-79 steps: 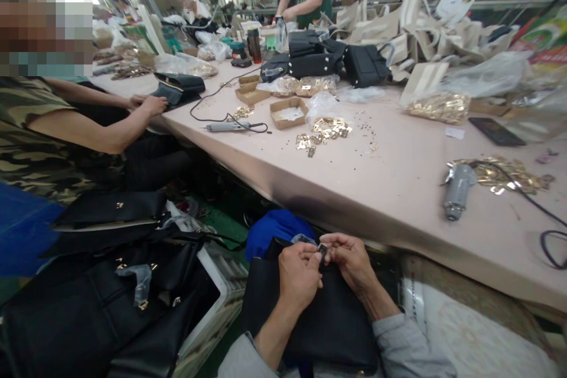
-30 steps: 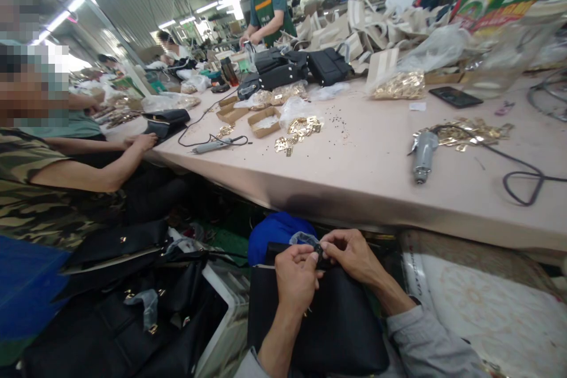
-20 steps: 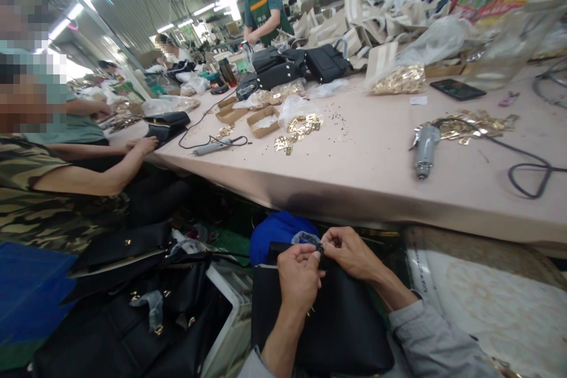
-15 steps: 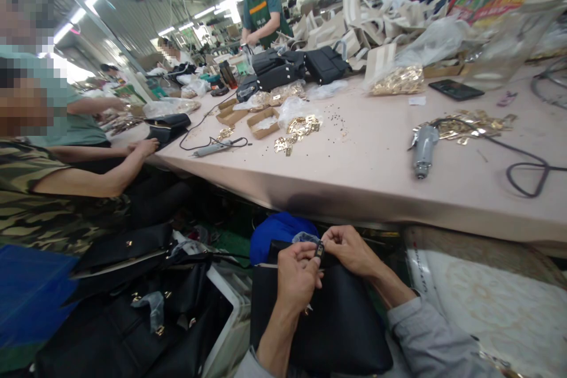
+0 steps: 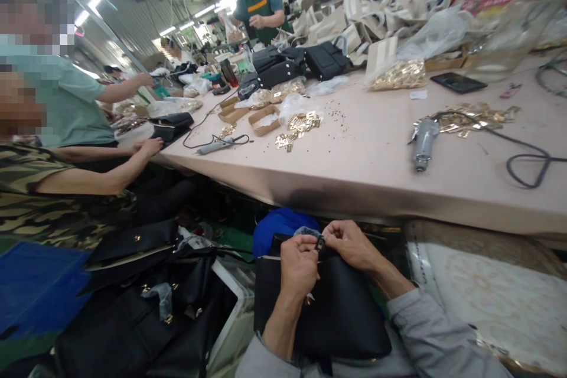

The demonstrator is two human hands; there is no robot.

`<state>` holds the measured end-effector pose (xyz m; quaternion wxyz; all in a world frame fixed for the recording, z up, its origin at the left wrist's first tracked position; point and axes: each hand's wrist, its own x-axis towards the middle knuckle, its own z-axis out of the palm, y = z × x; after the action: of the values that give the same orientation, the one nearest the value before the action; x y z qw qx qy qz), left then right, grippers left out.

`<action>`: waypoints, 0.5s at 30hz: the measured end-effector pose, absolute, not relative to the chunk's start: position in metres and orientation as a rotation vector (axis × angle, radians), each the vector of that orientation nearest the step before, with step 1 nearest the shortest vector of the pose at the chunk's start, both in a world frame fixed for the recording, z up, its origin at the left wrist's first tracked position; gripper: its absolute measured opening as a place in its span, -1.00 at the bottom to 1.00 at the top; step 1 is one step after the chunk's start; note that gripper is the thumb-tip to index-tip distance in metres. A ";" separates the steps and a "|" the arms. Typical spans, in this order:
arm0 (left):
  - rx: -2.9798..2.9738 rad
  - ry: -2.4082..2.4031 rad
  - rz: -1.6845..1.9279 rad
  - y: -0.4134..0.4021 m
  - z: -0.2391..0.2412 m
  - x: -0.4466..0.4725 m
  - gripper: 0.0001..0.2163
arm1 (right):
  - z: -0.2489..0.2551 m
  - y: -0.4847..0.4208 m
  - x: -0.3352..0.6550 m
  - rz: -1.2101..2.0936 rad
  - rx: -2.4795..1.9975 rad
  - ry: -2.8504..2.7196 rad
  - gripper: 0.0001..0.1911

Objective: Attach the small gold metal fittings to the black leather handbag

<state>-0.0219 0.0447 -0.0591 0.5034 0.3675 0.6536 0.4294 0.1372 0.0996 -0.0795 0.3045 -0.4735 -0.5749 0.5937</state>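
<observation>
A black handbag point(image 5: 349, 307) lies across the lap, with a small gold-coloured fitting point(image 5: 309, 300) on its front. At its top edge, my left hand point(image 5: 299, 263) is closed on a black strap end point(image 5: 320, 242) that has a small metal piece on it. My right hand point(image 5: 352, 242) pinches at the same strap end from the other side. Clear plastic film point(image 5: 306, 230) wraps the handle just behind the fingers. Exactly what the right fingertips grip is too small to make out.
A grey electric screwdriver point(image 5: 425, 144) and gold metal plates point(image 5: 478, 118) lie on the table point(image 5: 354, 165). Black bags point(image 5: 128, 313) fill a white crate point(image 5: 234, 289) at left. A camouflage-clad co-worker point(image 5: 84, 180) sits left; another person point(image 5: 261, 6) stands behind the table.
My hands stay at the bag's top edge, and the strap end has turned a little between the fingers. Behind the table, a person has lifted a plastic bag; the green-shirted person's arm has risen.
</observation>
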 end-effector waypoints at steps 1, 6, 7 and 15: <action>0.877 1.593 1.039 0.045 -0.058 -0.020 -0.76 | -0.079 0.099 0.138 1.558 -1.248 -1.537 -0.81; 0.823 1.616 1.061 0.043 -0.053 -0.014 -0.75 | -0.070 0.094 0.141 1.567 -1.146 -1.698 -0.87; 0.827 1.615 1.066 0.043 -0.053 -0.014 -0.76 | -0.067 0.092 0.140 1.548 -1.152 -1.735 -0.87; 1.262 1.648 1.009 0.033 -0.049 -0.019 -0.79 | -0.058 0.087 0.140 1.442 -1.215 -1.815 -0.93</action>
<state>-0.0188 0.0332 -0.0492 0.4048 0.5001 0.6530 0.3996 0.1405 0.0871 -0.0579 0.2593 -0.4485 -0.6696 0.5322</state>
